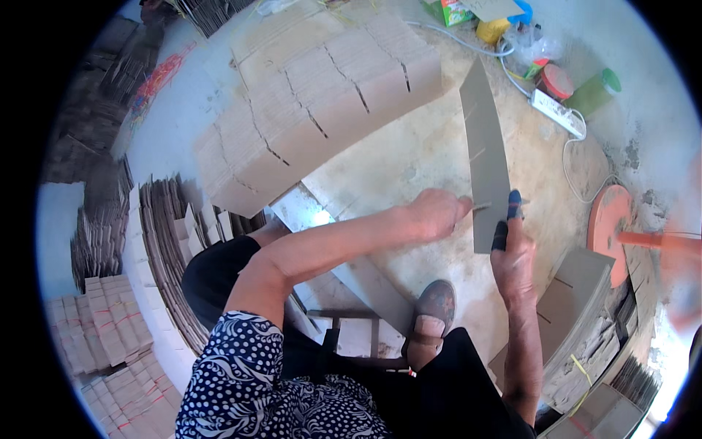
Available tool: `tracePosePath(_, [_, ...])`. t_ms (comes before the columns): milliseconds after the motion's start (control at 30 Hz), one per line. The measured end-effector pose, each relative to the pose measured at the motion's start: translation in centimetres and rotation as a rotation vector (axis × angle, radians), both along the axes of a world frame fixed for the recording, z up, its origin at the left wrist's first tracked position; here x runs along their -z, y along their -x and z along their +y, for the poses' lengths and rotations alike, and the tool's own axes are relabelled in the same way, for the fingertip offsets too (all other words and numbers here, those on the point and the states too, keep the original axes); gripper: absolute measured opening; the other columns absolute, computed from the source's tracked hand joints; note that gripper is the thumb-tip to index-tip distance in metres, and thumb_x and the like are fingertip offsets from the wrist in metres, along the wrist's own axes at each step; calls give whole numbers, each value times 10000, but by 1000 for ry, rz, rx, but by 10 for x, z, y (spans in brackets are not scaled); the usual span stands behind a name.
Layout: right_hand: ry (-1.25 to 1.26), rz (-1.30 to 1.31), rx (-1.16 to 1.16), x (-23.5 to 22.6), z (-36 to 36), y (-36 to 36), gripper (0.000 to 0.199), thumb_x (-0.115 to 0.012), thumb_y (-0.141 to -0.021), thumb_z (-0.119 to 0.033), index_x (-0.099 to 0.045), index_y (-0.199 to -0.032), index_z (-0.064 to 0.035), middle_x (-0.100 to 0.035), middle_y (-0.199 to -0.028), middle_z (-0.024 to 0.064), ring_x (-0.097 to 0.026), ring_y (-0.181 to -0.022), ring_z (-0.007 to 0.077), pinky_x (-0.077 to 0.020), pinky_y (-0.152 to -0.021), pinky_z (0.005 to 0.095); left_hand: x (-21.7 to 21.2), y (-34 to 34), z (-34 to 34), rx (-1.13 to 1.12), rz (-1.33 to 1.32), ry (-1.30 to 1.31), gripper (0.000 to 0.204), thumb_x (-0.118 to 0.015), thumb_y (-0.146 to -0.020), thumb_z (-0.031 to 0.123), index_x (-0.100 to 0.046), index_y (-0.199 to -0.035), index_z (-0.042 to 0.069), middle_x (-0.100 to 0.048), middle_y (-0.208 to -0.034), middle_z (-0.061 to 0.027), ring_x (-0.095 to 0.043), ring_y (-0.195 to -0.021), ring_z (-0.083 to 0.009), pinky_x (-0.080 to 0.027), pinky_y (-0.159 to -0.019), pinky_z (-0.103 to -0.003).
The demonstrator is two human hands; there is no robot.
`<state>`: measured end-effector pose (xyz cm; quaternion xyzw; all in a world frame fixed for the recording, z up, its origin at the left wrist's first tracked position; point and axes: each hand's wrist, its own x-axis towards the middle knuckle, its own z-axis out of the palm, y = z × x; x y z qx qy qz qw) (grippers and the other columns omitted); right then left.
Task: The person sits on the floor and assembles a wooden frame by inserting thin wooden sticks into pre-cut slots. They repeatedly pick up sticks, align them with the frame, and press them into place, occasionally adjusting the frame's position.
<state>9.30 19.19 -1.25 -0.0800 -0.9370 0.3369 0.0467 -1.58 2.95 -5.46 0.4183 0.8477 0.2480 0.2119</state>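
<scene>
My right hand [516, 257] grips a long grey-brown cardboard strip [485, 157] near its lower end. Dark blue covers sit on the thumb and a finger of that hand. The strip stands tilted up and away from me, with short slits along it. My left hand [437, 214] is closed beside the strip's left edge, its fingertips close to one slit. Whether anything small is pinched there, I cannot make out. Beyond my left arm lies a long block of stacked cardboard strips [322, 102], with slits lined up across its top and front.
Upright cardboard pieces [172, 256] line my left side, with tied bundles [110, 322] beyond. A cardboard stack [574, 300] stands at right, near an orange round object [610, 230]. A white power strip [558, 114], its cable, and a green container [596, 91] lie far right. My shoe [434, 304] rests on the floor.
</scene>
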Motion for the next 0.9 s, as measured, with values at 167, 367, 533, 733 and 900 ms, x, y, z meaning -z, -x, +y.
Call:
tracePosePath(167, [-65, -62, -59, -5, -1, -10, 722, -512, -738, 99, -335, -1420, -56, -622, -805, 212, -631, -693, 373, -505, -608, 401, -3, 0, 2, -2, -81, 43, 256, -523, -729, -22, -567, -980, 8, -624, -786, -227, -619, -808, -418, -464, -701, -501])
tracePosePath(367, [-156, 46, -74, 1, 4, 0, 768, -526, -712, 110, -329, -1428, -87, -612, -771, 192, -613, -659, 374, -485, -592, 455, -10, 7, 8, -81, -55, 39, 232, -518, -755, 10, -577, -979, 2, -632, -818, -224, -616, -829, -419, -463, -709, -499])
tracePosePath(533, [-162, 115, -35, -14, 7, 7, 720, -538, -732, 85, -366, -1406, -102, -619, -784, 186, -617, -657, 371, -490, -578, 435, -14, 5, 9, -100, -40, 97, 179, -499, -797, 56, -593, -938, -1, -638, -887, -238, -616, -881, -417, -470, -766, -498])
tracePosePath(733, [-445, 151, -56, -21, 2, -6, 655, -560, -760, -3, -399, -1387, -103, -579, -730, 116, -602, -587, 300, -495, -535, 421, -28, 4, 21, -122, -57, 87, 184, -495, -792, 50, -610, -932, 19, -638, -904, -237, -613, -889, -415, -470, -773, -501])
tracePosePath(900, [-361, 108, -41, -21, -2, -16, 649, -531, -761, 18, -397, -1386, -94, -591, -777, 129, -609, -621, 325, -500, -552, 437, -25, -9, 26, -114, 11, 37, 189, -493, -782, 49, -606, -931, 21, -633, -866, -232, -606, -854, -427, -466, -723, -500])
